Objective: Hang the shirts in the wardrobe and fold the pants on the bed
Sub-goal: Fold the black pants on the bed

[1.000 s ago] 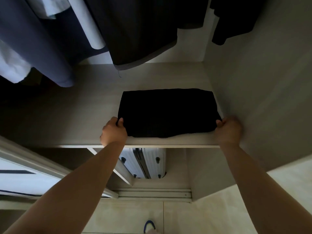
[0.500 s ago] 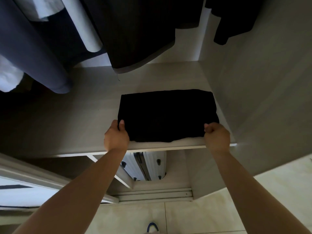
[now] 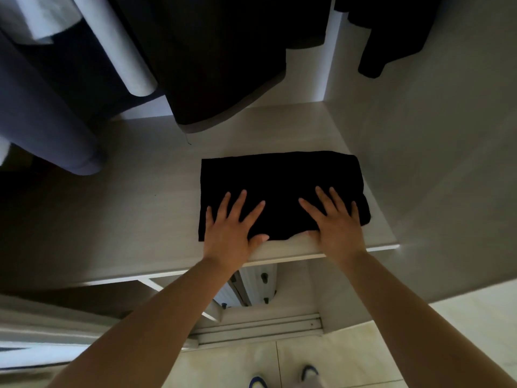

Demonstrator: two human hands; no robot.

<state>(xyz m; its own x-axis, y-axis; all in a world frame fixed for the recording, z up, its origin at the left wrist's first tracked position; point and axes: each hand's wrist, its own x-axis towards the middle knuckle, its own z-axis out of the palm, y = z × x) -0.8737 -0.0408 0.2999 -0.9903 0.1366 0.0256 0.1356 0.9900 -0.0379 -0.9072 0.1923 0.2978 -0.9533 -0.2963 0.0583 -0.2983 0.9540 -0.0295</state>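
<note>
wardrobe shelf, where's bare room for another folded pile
Widest patch: shelf left of the folded black garment, out to the blue hanging garment. A narrower strip behind it, under the dark hanging garment. Crowded: its right edge nears the side wall; left hand and right hand lie on its front.

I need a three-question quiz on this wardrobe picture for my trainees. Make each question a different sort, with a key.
1. True or false: the left hand and the right hand both rest with straight, spread fingers on the folded black garment.
2. Where does the garment lie? A on a bed; B on the wardrobe shelf; C on the floor.
3. In a word or two: what hangs above the shelf?
Key: 1 true; 2 B; 3 dark clothes.
</note>
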